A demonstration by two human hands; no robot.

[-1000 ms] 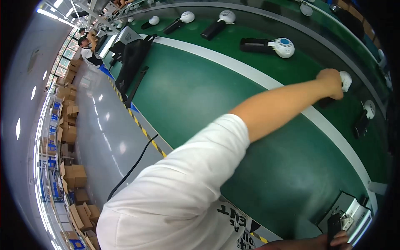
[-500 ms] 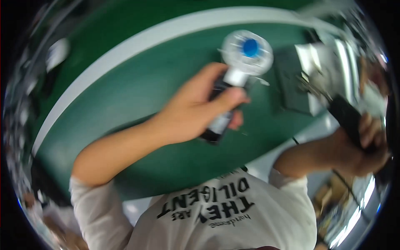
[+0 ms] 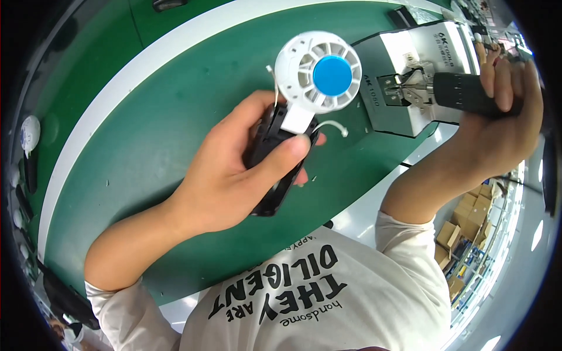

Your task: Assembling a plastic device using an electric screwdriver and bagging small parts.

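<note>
My left hand is wrapped round the black handle of a small handheld fan. Its round white vented head carries a blue disc, and short white wires with plugs stick out on both sides of the neck. At the right, my right hand grips a black electric screwdriver, held roughly level. The screwdriver's tip end reaches the metal outlet mechanism on a grey and white screw feeder; whether a screw sits on the bit is too small to tell.
A green tabletop with a white edge band lies under my hands, dotted with small scraps. Beyond the band at the left stands another white fan head. Cardboard boxes are lower right, past the table's edge.
My right hand has brought the screwdriver up and leftward so its tip meets the feeder. The fan in my left hand has shifted slightly left.
</note>
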